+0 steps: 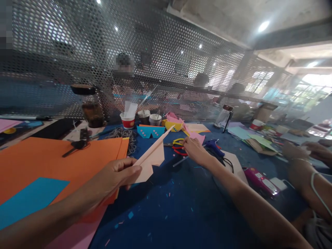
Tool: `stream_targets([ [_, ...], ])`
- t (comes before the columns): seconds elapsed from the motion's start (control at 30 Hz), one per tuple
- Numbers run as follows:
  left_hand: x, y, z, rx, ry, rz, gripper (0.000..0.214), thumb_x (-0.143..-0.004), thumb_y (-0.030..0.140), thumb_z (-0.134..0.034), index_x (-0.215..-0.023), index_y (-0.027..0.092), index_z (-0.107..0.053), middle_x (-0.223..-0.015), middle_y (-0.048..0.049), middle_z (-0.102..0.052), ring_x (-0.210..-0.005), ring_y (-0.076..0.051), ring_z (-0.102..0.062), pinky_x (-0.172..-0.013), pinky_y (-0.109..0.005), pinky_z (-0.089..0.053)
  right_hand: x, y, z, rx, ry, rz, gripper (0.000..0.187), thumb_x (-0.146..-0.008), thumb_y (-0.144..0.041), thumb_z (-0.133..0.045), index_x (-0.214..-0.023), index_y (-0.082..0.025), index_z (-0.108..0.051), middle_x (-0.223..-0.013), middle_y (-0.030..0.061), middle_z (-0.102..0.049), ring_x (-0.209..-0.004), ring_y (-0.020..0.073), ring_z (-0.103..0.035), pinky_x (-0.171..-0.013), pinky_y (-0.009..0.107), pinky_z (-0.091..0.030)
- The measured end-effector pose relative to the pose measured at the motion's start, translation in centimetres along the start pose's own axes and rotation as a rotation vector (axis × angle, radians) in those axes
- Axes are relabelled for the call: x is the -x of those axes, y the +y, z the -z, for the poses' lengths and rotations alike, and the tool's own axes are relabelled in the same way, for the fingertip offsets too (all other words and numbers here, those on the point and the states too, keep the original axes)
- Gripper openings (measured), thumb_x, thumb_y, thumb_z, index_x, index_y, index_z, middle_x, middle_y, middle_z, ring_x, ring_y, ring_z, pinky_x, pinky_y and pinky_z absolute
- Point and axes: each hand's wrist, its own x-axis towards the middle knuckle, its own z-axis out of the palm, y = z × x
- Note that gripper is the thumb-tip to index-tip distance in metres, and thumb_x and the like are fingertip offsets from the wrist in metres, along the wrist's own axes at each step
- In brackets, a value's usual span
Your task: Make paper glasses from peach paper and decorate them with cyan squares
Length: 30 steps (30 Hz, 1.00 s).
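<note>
My left hand (118,174) is closed on a folded sheet of pale peach paper (153,157), pinched between thumb and fingers, with notches cut along its lower edge. Beyond it, my right hand (195,149) reaches across the table, its fingers closed at the handles of the scissors (178,142). One handle loop is yellow, the other red, and the blades point left toward the paper. Behind the paper stand a blue folded paper piece (150,131) with cut-out shapes and a yellow one (173,126). Pink paper (197,137) lies just behind my right hand.
Orange sheets (64,155) with a blue strip (33,197) cover the left side. Paper cups (128,121) and a lidded jar (91,109) stand along the perforated screen (155,52). A blue glue gun (214,148) and magenta case (261,181) lie right, near another person's hands (295,152).
</note>
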Motion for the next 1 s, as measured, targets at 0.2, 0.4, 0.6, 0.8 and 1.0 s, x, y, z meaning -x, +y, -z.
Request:
stream_targets([
  [0.2, -0.2, -0.3, 0.5, -0.021, -0.044, 0.001, 0.040, -0.091, 0.060, -0.070, -0.077, 0.023, -0.064, -0.065, 0.0037, -0.049, -0.059, -0.015, -0.043, -0.060, -0.028, -0.038, 0.1, -0.3, 0.5, -0.009, 0.009, 0.016, 0.035, -0.104, -0.021, -0.062, -0.137, -0.013, -0.069, -0.127, 0.0186, -0.072, -0.118, 0.0308, -0.066, -0.101, 0.040, -0.045],
  [0.4, 0.1, 1.0, 0.3, -0.018, 0.016, -0.025, 0.043, -0.084, 0.063, -0.072, -0.073, 0.023, -0.062, -0.064, 0.0032, -0.049, -0.057, -0.014, -0.041, -0.054, -0.029, -0.030, 1.0, -0.3, 2.0, -0.032, 0.079, -0.057, 0.032, -0.097, -0.023, -0.065, -0.128, -0.016, -0.072, -0.128, 0.0164, -0.071, -0.119, 0.0316, -0.064, -0.100, 0.039, -0.043],
  [0.6, -0.3, 1.4, 0.7, 0.047, 0.157, -0.071, 0.040, -0.078, 0.057, -0.076, -0.065, 0.023, -0.059, -0.061, 0.0040, -0.045, -0.057, -0.014, -0.037, -0.054, -0.028, -0.033, 2.8, 0.4, 5.7, -0.098, 0.134, -0.240, 0.017, -0.097, -0.027, -0.060, -0.104, -0.016, -0.070, -0.103, 0.0146, -0.075, -0.091, 0.0284, -0.068, -0.075, 0.033, -0.042],
  [0.8, 0.2, 1.8, 1.2, 0.079, 0.187, -0.082, 0.037, -0.081, 0.051, -0.076, -0.067, 0.023, -0.056, -0.064, 0.0035, -0.047, -0.062, -0.015, -0.043, -0.058, -0.027, -0.039, 7.0, -1.3, 7.4, -0.798, -0.078, -0.068, 0.017, -0.096, -0.032, -0.061, -0.108, -0.020, -0.062, -0.103, 0.0066, -0.074, -0.085, 0.0193, -0.068, -0.070, 0.027, -0.048],
  [1.0, 0.6, 2.4, 1.2, 0.064, 0.182, -0.102, 0.036, -0.083, 0.049, -0.076, -0.068, 0.023, -0.055, -0.064, 0.0044, -0.043, -0.060, -0.014, -0.034, -0.054, -0.026, -0.032, 10.3, -5.1, 7.2, -0.986, -0.462, -0.094, 0.010, -0.093, -0.028, -0.064, -0.092, -0.019, -0.058, -0.081, -0.0024, -0.063, -0.069, 0.0116, -0.053, -0.060, 0.021, -0.038],
])
